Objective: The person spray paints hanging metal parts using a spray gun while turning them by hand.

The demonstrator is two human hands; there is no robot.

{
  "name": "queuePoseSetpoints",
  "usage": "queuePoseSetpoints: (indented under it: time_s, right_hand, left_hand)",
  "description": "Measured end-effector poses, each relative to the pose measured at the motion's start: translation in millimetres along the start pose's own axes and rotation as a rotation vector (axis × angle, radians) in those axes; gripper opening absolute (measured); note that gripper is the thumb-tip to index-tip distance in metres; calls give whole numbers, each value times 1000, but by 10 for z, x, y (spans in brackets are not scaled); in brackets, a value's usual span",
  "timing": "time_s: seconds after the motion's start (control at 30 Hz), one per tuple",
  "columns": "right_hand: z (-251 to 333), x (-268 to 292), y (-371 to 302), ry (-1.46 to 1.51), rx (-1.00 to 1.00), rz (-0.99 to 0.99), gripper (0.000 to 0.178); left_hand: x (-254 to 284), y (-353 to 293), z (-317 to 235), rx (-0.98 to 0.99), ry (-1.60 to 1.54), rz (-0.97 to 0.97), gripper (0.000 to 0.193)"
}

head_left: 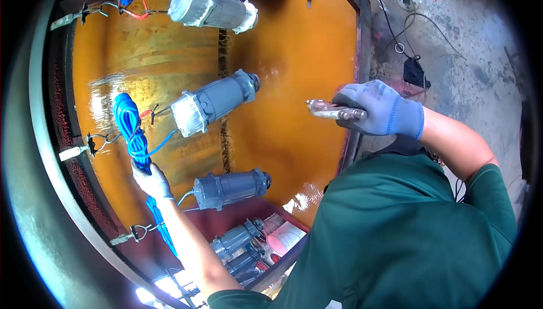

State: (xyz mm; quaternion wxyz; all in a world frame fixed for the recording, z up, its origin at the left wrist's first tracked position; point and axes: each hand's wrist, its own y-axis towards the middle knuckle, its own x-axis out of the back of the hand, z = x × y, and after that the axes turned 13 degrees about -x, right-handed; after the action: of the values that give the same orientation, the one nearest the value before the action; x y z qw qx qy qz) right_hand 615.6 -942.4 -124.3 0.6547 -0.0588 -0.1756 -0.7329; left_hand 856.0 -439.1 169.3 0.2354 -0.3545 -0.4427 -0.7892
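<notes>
blue cable coil (129, 128) was gripped by left hand (151, 180) at 7 o'clock, kept above orange liquid (294, 83); locking pliers (331, 111) were clenched in right hand (380, 108) at 3 o'clock.

Industrial workshop, orange liquid tank (294, 54), hanging grey motors (212, 105), stained concrete floor (452, 43)

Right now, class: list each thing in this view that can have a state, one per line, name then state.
left hand: gloved, gripping the blue cable coil
blue cable coil: bundled, hanging, held at its lower end
right hand: gloved, closed around the locking pliers
locking pliers: held level, whether the jaws are shut cannot be told
middle pump: suspended above the orange liquid
orange liquid: glossy, still
</notes>
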Motion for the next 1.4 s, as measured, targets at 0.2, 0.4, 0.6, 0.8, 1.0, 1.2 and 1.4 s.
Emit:
queuePoseSetpoints:
  time_s: [0.2,0.4,0.6,0.8,1.0,1.2,1.4]
  right_hand:
    - [-70,91,66,14,-12,15,28]
    - [-40,176,145,13,-169,58,30]
    - [336,230,330,309,-181,18,25]
    - [379,213,375,267,-54,307,27]
    - [528,157,515,380,-256,72,26]
    - [449,-70,559,436,-152,144,25]
    - [390,-144,554,362,-118,279,27]
  left_hand:
    - [-20,-10,265,13,-93,17,71]
    - [142,-14,-588,42,-283,-373,57]
    - [268,400,-1073,-138,-367,-285,53]
    - [356,510,-1233,-37,-612,-187,57]
    - [350,364,-1178,6,-644,-257,52]
    - [368,241,-1130,92,-700,-270,50]
    - [366,133,-1075,106,-611,-273,50]
